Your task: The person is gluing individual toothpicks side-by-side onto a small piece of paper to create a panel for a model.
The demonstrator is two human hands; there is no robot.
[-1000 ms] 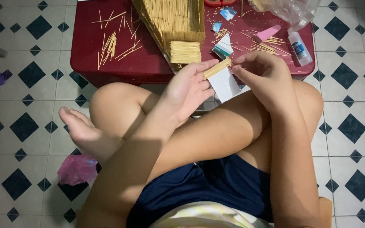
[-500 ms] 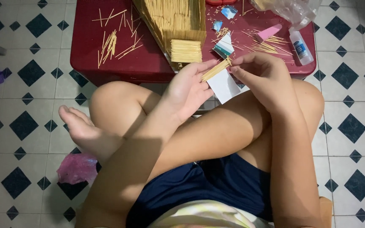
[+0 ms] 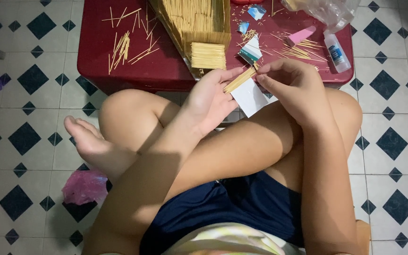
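Note:
I sit cross-legged on a tiled floor in front of a low red table [image 3: 161, 71]. My left hand [image 3: 211, 97] holds a small bundle of thin wooden sticks [image 3: 239, 79] between thumb and fingers. My right hand [image 3: 293, 85] pinches the far end of the same bundle with its fingertips. A white piece of paper [image 3: 250, 98] lies under the hands, over my knees. On the table just beyond stands a stick-built structure [image 3: 199, 23] with a neat block of cut sticks [image 3: 208, 55] at its front.
Loose sticks [image 3: 123, 47] lie scattered on the table's left; more sticks [image 3: 298, 49], a pink eraser-like block [image 3: 301, 36], a white glue bottle [image 3: 336, 52], a clear plastic bag [image 3: 327, 9] and small blue scraps [image 3: 250, 52] lie right. A pink bag [image 3: 83, 186] lies on the floor.
Almost nothing differs. My right fingers have shifted slightly along the bundle's end while my left hand keeps holding it.

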